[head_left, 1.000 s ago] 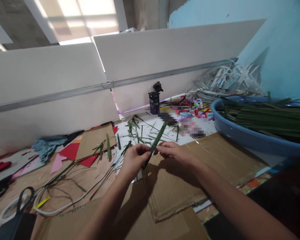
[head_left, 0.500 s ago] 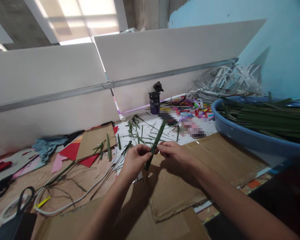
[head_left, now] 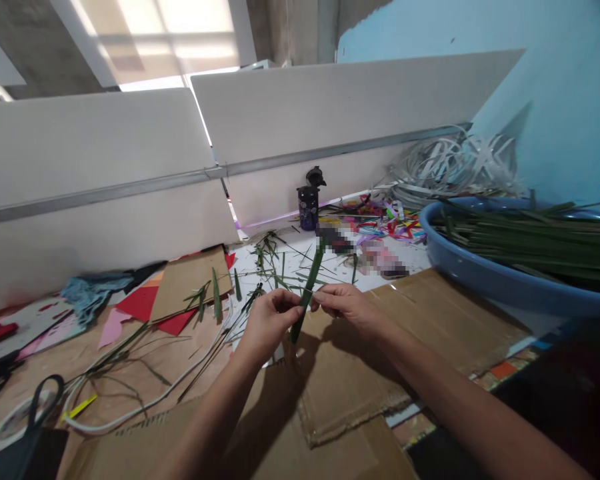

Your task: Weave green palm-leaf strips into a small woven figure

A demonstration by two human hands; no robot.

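A long green leaf strip point(head_left: 313, 272) stands slanted above the cardboard point(head_left: 350, 393), its top leaning slightly right. My left hand point(head_left: 275, 320) is closed round its lower part, thumb and fingers pinching it. On the strip's right side, my right hand point(head_left: 343, 303) has its thumb and forefinger pressed together at a thin pale strand that touches the leaf. Loose green leaf pieces point(head_left: 217, 293) lie beyond my left hand. To the right is a large blue basin point(head_left: 480, 277) filled with long green leaves point(head_left: 540, 240).
A dark lidded bottle point(head_left: 308, 208) stands by the white panel. Behind are coloured scraps point(head_left: 390, 220) and coiled white strips point(head_left: 445, 163). At left lie a brown card piece point(head_left: 190, 277), blue cloth point(head_left: 87, 297), a white cable point(head_left: 145, 408) and a black object point(head_left: 25, 453).
The green strip stands a little more upright, its top having shifted left. Both hands keep their hold in nearly the same place. The view has moved slightly.
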